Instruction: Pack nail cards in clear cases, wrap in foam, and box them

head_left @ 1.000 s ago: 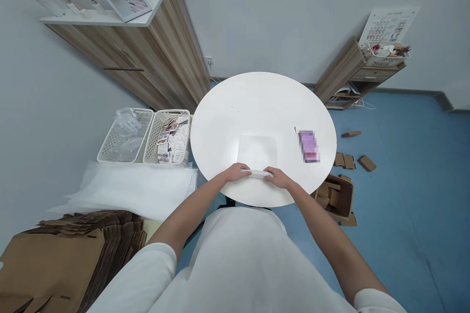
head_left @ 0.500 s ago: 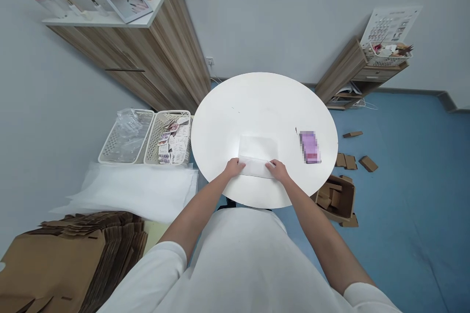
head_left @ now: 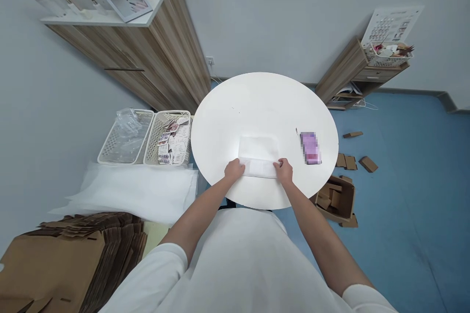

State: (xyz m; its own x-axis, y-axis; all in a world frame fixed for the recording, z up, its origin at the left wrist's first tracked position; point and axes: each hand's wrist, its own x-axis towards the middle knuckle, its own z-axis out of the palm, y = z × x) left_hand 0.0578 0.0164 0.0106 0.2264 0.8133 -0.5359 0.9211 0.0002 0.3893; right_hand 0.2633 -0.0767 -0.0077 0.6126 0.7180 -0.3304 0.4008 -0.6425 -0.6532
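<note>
A thin white foam sheet (head_left: 259, 146) lies on the round white table (head_left: 264, 102), its near part folded over into a flat strip. At the left end of that fold, my left hand (head_left: 234, 169) grips the edge with thumb and fingers. My right hand (head_left: 284, 171) pinches the fold's right end. Through the folded layer a paler rectangle shows faintly; what it is I cannot make out. To the right on the table lies a flat purple item (head_left: 310, 147), blurred by pixels.
Left of the table stand a basket of clear plastic bags (head_left: 127, 137) and a basket of printed cards (head_left: 174, 139). Nearer are stacked white foam sheets (head_left: 135, 188) and flattened cardboard boxes (head_left: 73, 254). An open carton (head_left: 340, 198) with small boxes sits on the floor at right.
My right hand has slid right along the fold to its right end. My left hand has hardly moved and stays at the left end.
</note>
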